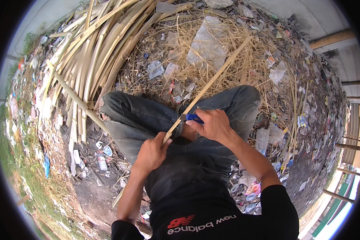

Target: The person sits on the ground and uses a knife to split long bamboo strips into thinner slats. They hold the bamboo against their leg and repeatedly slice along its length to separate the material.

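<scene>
A long, pale bamboo strip (217,76) slants up and away to the right from between my crossed legs. Its near end is gripped by my left hand (151,153), fingers wrapped round it. My right hand (215,125) is closed on the blue handle of a knife (194,118). The short, dark blade touches the strip a little beyond my left hand. A thin curl of shaving loops beside the right hand. My legs in worn dark jeans (148,110) lie beneath both hands.
At the far left lies a big pile of split bamboo strips (96,52), with a round pole (76,98) across it. Straw-like shavings (240,68) and a clear plastic sheet (207,44) cover the ground ahead. Litter is scattered all round. Thin strips (295,116) lie at the right.
</scene>
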A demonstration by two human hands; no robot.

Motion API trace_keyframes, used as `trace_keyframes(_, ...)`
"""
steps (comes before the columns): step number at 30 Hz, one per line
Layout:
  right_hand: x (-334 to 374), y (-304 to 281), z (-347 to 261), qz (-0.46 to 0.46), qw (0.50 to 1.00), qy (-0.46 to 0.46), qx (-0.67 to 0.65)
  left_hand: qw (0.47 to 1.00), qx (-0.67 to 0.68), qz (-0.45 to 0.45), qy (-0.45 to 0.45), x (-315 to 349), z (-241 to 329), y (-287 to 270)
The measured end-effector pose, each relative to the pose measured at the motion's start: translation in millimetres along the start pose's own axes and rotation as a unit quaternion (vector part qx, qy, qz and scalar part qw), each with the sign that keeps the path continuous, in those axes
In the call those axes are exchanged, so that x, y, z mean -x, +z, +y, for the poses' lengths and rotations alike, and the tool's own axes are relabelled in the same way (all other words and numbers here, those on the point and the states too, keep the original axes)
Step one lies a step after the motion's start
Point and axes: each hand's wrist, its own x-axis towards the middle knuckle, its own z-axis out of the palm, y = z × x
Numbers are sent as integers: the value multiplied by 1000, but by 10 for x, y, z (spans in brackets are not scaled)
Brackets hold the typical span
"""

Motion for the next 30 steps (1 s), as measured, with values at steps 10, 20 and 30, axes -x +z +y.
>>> trace_keyframes(10,-448,-370,134,170,983,12,71,996,-15,16,85,-349,439,-488)
trace_keyframes(20,348,-1085,2777,413,779,460,-107,992,-79,-100,21,415,-139,-572)
trace_keyframes(30,102,-1145,1386,373,757,343,-411,1000,-14,-22,-11,479,-72,-533)
